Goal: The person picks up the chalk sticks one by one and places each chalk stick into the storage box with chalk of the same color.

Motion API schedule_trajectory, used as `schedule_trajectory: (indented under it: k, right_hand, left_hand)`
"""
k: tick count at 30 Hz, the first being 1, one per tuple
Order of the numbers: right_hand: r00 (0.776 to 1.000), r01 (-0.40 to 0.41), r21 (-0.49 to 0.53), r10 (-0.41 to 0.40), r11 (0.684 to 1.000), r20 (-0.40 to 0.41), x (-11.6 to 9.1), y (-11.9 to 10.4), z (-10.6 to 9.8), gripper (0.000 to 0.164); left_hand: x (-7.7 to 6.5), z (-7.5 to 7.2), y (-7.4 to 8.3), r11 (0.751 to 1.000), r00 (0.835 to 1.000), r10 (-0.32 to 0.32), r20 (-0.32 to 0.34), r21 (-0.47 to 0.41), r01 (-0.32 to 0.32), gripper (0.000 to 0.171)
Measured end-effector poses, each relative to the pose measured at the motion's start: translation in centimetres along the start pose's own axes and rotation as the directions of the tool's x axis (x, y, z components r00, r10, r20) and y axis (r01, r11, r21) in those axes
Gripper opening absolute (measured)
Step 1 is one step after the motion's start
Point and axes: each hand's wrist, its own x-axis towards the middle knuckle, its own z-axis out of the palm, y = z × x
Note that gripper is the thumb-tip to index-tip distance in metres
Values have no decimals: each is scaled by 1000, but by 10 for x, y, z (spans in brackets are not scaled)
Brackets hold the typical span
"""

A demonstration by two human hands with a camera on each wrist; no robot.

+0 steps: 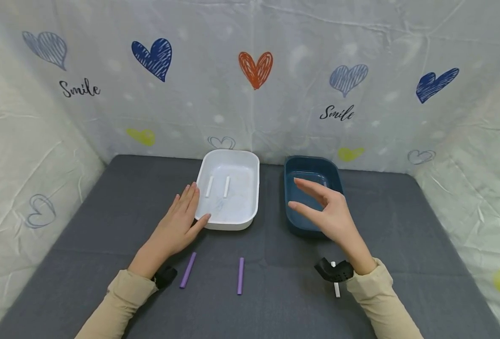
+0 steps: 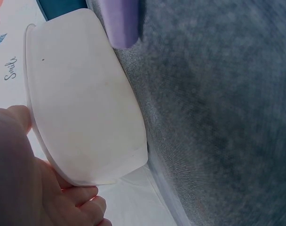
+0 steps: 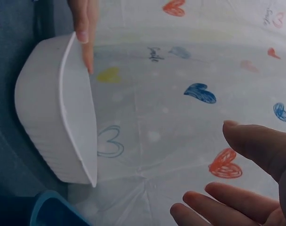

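Beneath both hands spreads the grey cloth-covered counter (image 1: 275, 310). The white tray (image 1: 228, 226) sits on it, immediately right of the left hand (image 1: 181, 219), its long axis running away from the person and its rounded near end facing them. It looks stiff, smooth and fairly light, perhaps a little slippery; the lipped rim, midway along the two long sides, seems the surest place to take hold.

The blue tray (image 1: 302, 230), likewise rigid-looking, lies beneath and beyond the right hand (image 1: 330, 209), its length also pointing away.

The left hand lies flat against the white tray's near-left rim, fingers extended and thumb spread toward the near edge, touching without gripping. The right hand has thumb and fingers well parted and holds nothing.

Two white sticks (image 1: 226, 187) lie lengthwise inside the white tray, right of the left hand's fingertips; tilting would probably roll them. Nearer the person than the left hand are two purple sticks (image 1: 240, 276), the left one slanting; another white stick (image 1: 337, 289) is partly hidden below the right wrist.
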Motion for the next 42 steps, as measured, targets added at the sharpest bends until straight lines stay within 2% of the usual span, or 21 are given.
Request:
schedule_trajectory:
  k: [7, 30, 42]
  right_hand:
    - [999, -46, 25, 46, 999, -2, -14, 8, -7, 56]
    - [997, -81, 24, 80, 996, 19, -50, 46, -27, 54]
    - [986, -162, 162, 154, 974, 59, -70, 65, -39, 50]
  left_hand:
    - [0, 3, -1, 1000, 1000, 0, 5, -3, 0, 78]
    - [0, 1, -1, 1000, 1000, 1, -11, 2, -1, 78]
    - [0, 4, -2, 1000, 999, 8, -34, 4, -8, 79]
